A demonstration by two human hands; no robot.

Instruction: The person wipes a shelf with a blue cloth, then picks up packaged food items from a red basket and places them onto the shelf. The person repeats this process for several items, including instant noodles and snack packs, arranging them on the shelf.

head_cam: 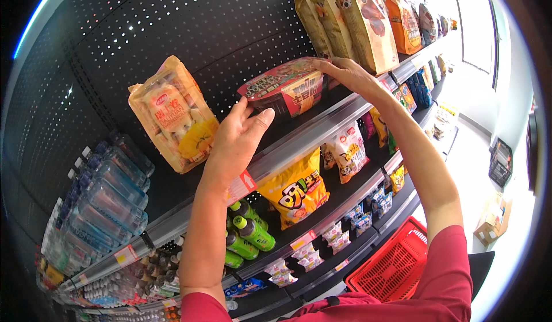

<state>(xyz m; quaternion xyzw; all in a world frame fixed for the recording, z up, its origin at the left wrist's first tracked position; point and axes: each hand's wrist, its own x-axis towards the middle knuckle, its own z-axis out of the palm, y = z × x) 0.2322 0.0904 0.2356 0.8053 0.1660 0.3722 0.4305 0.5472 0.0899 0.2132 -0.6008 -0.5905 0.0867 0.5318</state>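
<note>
A dark instant-food tub (276, 81) with a red printed lid is tilted between my hands over the upper shelf. My left hand (241, 134) is at its near left end, fingertips at the rim and thumb by the front side. At the tub's far right end, my right hand (349, 76) curls its fingers over the edge. A yellow-orange pack of wrapped rolls (172, 115) stands left of my left hand. Just beyond my right hand are tall tan snack bags (366, 24). The underside of the tub is mostly hidden.
Clear water bottles (110, 192) line the shelf's left end. Below hang a yellow chip bag (297, 188) and green-capped bottles (254, 231). A transparent price rail (302, 134) runs along the shelf edge. On the floor sit a red shopping basket (388, 261) and a cardboard box (493, 218).
</note>
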